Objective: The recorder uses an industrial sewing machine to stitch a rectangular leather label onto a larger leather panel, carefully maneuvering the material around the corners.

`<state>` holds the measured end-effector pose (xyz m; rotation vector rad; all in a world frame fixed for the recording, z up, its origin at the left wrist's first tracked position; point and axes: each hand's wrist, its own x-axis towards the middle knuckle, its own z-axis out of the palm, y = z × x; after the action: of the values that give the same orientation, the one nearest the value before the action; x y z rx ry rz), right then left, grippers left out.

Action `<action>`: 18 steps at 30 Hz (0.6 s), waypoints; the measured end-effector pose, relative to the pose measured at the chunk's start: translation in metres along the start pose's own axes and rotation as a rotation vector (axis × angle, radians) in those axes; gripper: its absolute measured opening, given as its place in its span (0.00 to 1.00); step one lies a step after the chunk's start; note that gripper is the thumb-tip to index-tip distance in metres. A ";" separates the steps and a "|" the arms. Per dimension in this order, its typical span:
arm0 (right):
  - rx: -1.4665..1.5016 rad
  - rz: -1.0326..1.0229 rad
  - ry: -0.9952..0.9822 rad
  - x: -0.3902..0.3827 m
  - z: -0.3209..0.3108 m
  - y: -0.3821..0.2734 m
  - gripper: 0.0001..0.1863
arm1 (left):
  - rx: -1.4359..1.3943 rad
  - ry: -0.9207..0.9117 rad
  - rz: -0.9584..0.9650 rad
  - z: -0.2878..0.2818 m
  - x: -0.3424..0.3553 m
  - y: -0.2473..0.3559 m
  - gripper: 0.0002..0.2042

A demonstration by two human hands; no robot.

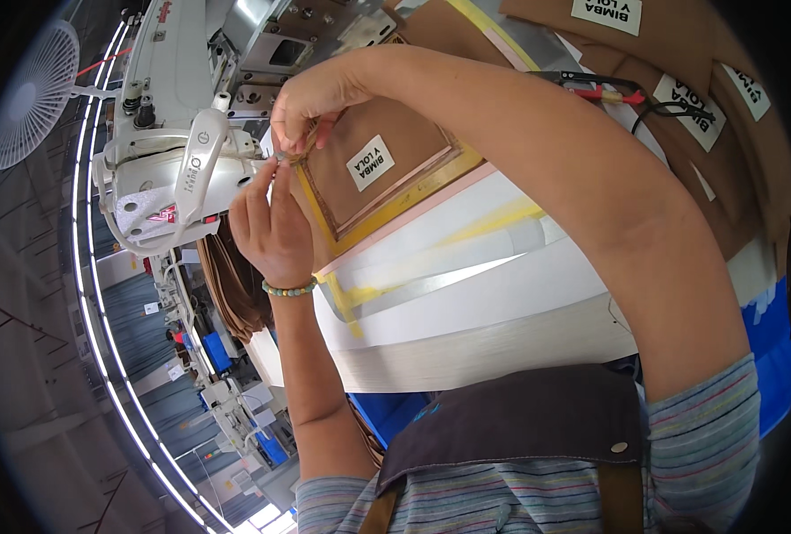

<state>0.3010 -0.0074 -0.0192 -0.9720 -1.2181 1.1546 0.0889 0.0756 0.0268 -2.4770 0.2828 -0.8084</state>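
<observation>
My left hand [274,227], with a beaded bracelet [290,290] at its wrist, reaches up to the corner of a brown panel. Its thumb and fingertips are pinched together on something too small to make out. My right hand [314,100] curls over from the far side, fingers closed at the same corner, almost touching the left fingertips; what it grips is hidden. The brown panel [395,133] bears a white printed label [371,163] and lies inside a yellow-edged template [351,238]. Just left of my hands stands a white sewing machine head [160,191].
A white lamp-like attachment [201,156] hangs on the machine. Right of my right arm lie more brown labelled pieces [671,53] and red-handled snips [605,94]. The pale table edge [467,356] runs before my body. A white fan [35,93] is at upper left.
</observation>
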 end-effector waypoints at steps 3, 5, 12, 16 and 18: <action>0.121 0.019 -0.067 0.003 0.002 0.011 0.12 | 0.094 -0.111 -0.043 -0.009 0.008 -0.007 0.15; 0.076 0.028 -0.069 0.005 0.002 0.013 0.15 | 0.090 -0.170 -0.099 -0.013 0.014 -0.010 0.17; 0.077 0.022 -0.039 0.002 0.005 0.012 0.22 | 0.161 -0.351 -0.067 -0.024 0.024 -0.016 0.14; 0.102 0.022 -0.015 0.005 0.002 0.013 0.21 | 0.114 -0.363 -0.128 -0.021 0.022 -0.016 0.07; 0.145 0.025 -0.135 0.003 0.004 0.012 0.18 | 0.062 -0.303 -0.103 -0.015 0.020 -0.015 0.06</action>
<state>0.2957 -0.0026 -0.0304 -0.8129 -1.2133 1.3270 0.0967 0.0751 0.0546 -2.5267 0.0215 -0.4632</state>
